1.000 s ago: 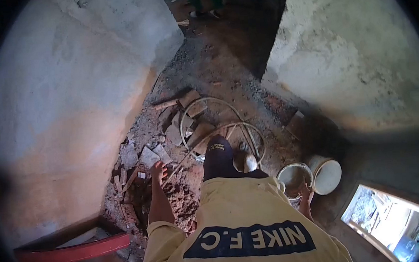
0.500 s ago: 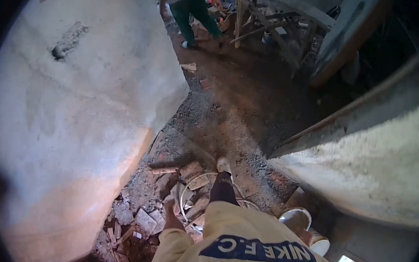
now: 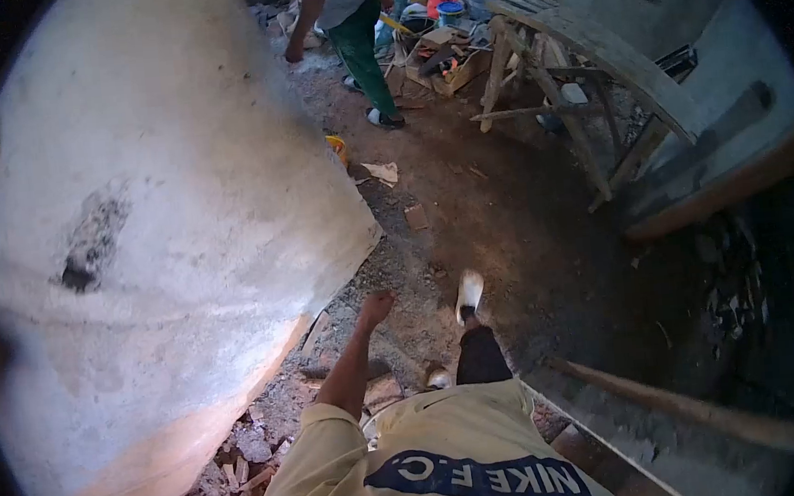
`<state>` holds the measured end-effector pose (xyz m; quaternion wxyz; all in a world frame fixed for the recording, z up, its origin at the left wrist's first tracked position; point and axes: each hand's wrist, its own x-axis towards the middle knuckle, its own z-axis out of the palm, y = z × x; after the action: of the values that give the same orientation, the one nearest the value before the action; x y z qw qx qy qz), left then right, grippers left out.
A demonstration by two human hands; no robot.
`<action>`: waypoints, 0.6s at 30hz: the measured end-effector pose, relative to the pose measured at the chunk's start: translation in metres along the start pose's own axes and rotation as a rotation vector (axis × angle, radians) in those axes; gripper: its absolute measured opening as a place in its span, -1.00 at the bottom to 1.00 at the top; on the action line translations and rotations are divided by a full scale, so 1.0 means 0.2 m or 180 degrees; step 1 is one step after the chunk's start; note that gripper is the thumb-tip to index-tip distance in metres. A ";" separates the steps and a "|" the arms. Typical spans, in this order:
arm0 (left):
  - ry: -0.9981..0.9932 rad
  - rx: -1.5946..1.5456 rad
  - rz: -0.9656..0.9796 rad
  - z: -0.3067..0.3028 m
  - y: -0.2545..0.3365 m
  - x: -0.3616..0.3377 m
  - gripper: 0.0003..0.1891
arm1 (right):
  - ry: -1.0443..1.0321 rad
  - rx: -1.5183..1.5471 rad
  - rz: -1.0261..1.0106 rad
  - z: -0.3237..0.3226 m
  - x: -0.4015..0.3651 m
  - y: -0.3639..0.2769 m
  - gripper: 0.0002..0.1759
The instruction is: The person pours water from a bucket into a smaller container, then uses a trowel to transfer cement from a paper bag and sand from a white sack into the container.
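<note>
Head view: the left hand (image 3: pixel 378 307) – loosely closed – is near one wall (image 3: pixel 218 225); two shoes (image 3: pixel 468 291), one other person (image 3: pixel 356 27); right hand's grip: cannot tell.

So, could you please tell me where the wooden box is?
In the head view, the wooden box sits on the floor near the top, right of centre, between the co-worker in green trousers and the wooden trestle.

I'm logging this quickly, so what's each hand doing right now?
Left hand: loosely closed, nothing visible in it.
Right hand: out of view, so its state can't be told.
</note>
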<state>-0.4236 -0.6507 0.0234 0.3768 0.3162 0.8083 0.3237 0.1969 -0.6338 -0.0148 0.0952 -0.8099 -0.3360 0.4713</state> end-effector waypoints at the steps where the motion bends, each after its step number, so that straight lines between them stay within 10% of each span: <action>1: 0.0008 0.0011 -0.0032 0.03 0.04 0.13 -0.72 | -0.0028 -0.0061 0.0037 0.06 0.07 -0.07 -0.61; 4: -0.0526 -0.0370 -0.0215 0.06 0.20 0.55 -0.69 | -0.0139 -0.0309 0.0146 0.19 0.27 -0.30 -0.60; 18: 0.1008 -0.0662 -0.1092 -0.39 0.91 1.61 -0.62 | -0.0692 -0.0945 -0.0249 0.75 1.05 -2.24 -0.53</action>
<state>-0.6051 -0.3230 0.0721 0.3254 0.0792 0.8614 0.3819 -0.0609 -0.1866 -0.0311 -0.0440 -0.7456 -0.4414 0.4973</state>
